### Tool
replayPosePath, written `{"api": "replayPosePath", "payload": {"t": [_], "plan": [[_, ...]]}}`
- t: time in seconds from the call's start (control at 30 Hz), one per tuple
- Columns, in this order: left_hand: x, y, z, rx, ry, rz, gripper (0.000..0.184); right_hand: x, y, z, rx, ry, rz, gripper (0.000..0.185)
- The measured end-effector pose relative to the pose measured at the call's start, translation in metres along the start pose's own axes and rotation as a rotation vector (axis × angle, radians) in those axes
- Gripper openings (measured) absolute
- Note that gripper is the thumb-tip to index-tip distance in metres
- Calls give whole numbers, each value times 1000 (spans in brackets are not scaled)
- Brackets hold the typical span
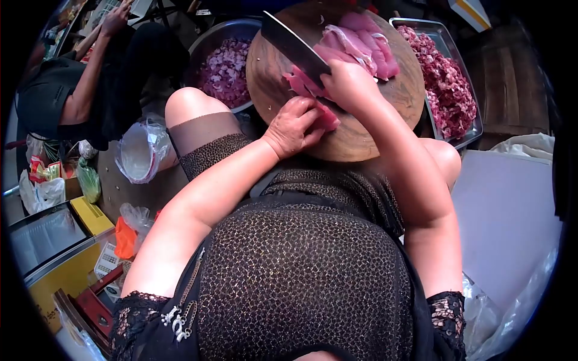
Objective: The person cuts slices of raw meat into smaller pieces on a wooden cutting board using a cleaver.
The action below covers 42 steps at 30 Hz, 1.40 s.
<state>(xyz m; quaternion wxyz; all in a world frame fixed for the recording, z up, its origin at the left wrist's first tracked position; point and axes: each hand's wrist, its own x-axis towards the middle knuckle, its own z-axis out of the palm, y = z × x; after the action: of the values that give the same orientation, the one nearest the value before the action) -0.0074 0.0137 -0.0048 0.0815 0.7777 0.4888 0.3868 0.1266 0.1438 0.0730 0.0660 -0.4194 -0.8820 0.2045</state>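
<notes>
A round wooden chopping block (361, 135) stands in front of my knees. My right hand (349, 84) is closed around the handle of a wide dark cleaver (294, 47), its blade slanting up to the left over the block. Beneath and beside the blade lies a pink piece of meat (327, 118) with cuts in it. My left hand (294, 126) rests on that piece, fingers curled against it close to the blade. Larger slabs of raw meat (361, 45) lie at the far right of the block.
A metal bowl of chopped meat (198, 45) is left of the block, and a metal tray of meat pieces (472, 90) stands to its right. Another person (66, 96) sits at the far left, near a bag-lined bucket (138, 153). A pale board (506, 210) lies at right.
</notes>
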Motion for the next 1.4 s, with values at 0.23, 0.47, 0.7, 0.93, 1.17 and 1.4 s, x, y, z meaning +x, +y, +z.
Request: {"api": "replayPosePath", "payload": {"t": [0.23,0.47,0.7,0.93,1.17,1.4], "plan": [[-1,-1,2,-22,39,-65,40,-96,21,-20,-63,-188,88,19],[-2,-8,7,-29,-30,-56,40,-53,-1,19,-66,-138,29,16],[3,-5,0,-52,-10,-33,43,29,-25,-6,-112,13,28,26],[-12,-2,-21,-23,119,-15,26,-79,-5,-30,155,51,81,25],[-8,-8,0,-4,21,102,29,-166,5,-18,-111,117,41,11],[4,0,1,20,73,71,30,-167,-2,-15,-300,0,-4,5]]}}
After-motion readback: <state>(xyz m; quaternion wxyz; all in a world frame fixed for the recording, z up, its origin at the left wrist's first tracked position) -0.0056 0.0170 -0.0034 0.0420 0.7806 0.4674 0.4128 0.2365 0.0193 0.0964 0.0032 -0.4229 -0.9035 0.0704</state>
